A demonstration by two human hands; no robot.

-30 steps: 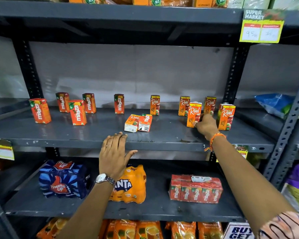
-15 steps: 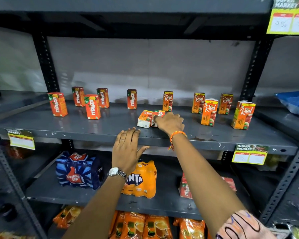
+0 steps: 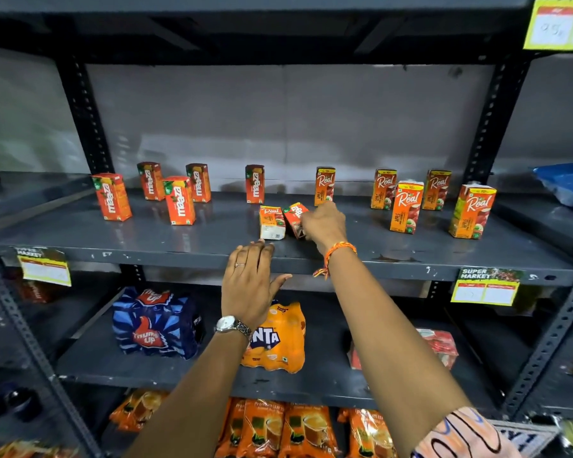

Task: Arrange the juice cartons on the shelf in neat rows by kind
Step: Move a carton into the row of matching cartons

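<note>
Grey steel shelf (image 3: 179,246) carries the whole job, and nearest the camera the left hand (image 3: 248,285) lies flat on its front lip at about 6 o'clock from the two tipped cartons, fingers spread and slack, gripping nothing; it looks like a brace for the reach, though that is a guess.

Just beyond, the right hand (image 3: 325,226) is curled on the fallen Maaza carton (image 3: 295,218), which is tilted up off the shelf at one end. The fingers wrap its far side out of view, so how firmly they close I cannot tell, but the carton seems pinched and partly lifted. Touching it at 9 o'clock lies the fallen Real carton (image 3: 272,223), on its side.

These two sit mid-shelf, between the kinds, which is probably why they get handled first. Farther back at 10 o'clock the standing Maaza cartons (image 3: 179,200) are loosely scattered, one (image 3: 254,183) standing alone nearer the middle. At 1 to 3 o'clock the Real cartons (image 3: 406,206) stand staggered, not yet in a row. The Maaza in hand likely belongs leftward.
</note>
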